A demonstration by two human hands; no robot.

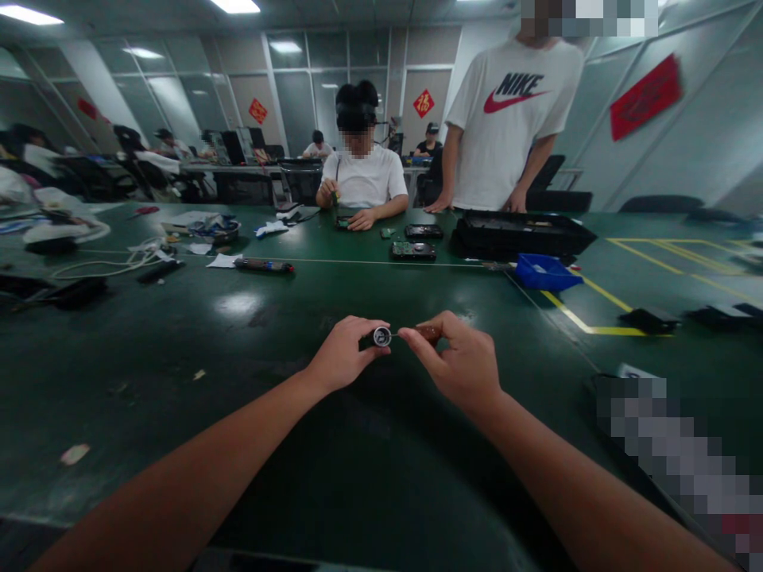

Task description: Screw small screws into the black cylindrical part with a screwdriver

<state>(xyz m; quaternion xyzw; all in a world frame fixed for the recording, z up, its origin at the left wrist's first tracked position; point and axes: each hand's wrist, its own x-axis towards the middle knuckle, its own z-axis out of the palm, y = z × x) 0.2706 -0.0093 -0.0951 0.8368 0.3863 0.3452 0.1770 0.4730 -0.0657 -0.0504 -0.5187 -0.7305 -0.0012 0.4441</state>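
My left hand (349, 349) pinches a small round metal part (382, 337) between thumb and fingers. Its ring-shaped rim faces me, and the inside looks dark with small details I cannot make out. My right hand (465, 353) is closed on a screwdriver (427, 334) with a brown handle. The thin shaft points left, and its tip reaches the right side of the round part; whether it sits inside the rim is too small to tell. Both hands are held close together above the green table (286, 469).
Across the table a seated person (365, 179) works on a small device, and another person (513, 119) stands beside a black tray (524, 230). Hard drives (413, 251), a blue bin (545, 272), a dark cylindrical tool (265, 266) and a white cable (128, 262) lie farther off.
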